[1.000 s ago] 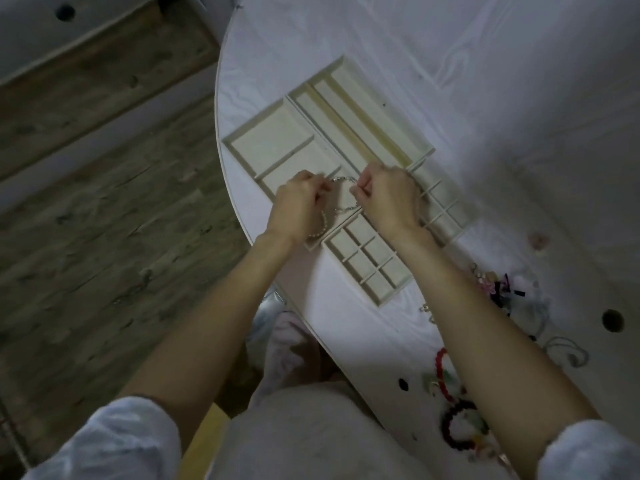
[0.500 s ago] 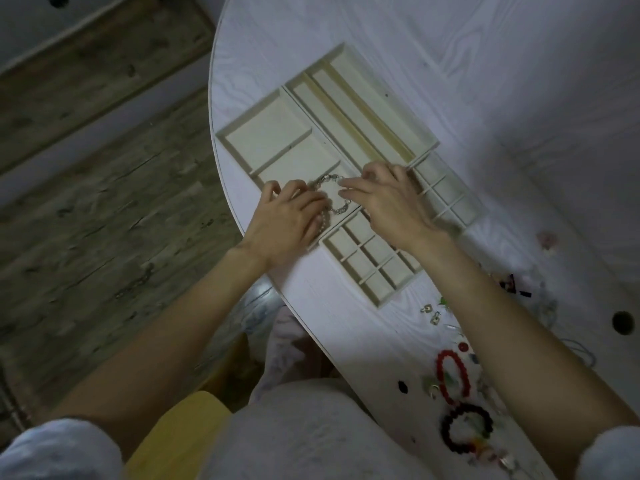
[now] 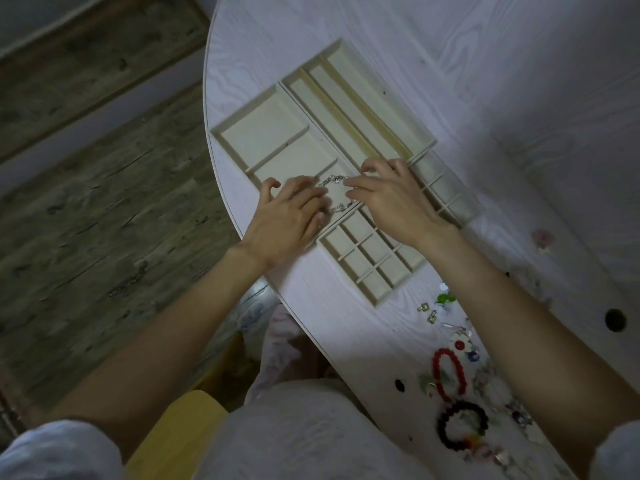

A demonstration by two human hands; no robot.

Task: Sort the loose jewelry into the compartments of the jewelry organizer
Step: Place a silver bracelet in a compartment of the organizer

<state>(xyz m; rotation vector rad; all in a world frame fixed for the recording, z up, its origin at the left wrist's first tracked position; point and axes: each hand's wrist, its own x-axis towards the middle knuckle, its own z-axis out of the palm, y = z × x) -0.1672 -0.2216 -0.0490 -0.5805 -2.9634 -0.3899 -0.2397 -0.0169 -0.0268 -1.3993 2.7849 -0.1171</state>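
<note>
Silver chain point(image 3: 335, 194) in organizer point(image 3: 263, 140) compartment; left hand point(image 3: 289, 216), right hand point(image 3: 388, 199) grip relaxed, fingertips on chain.

Head view, close, steeply down on table point(image 3: 485, 81) edge

A silver chain point(image 3: 335, 194) lies looped in a wide compartment of the cream organizer point(image 3: 263, 136). Loose jewelry, including a red bracelet point(image 3: 449, 377) and a dark bracelet point(image 3: 462, 426), lies well apart from it.
</note>
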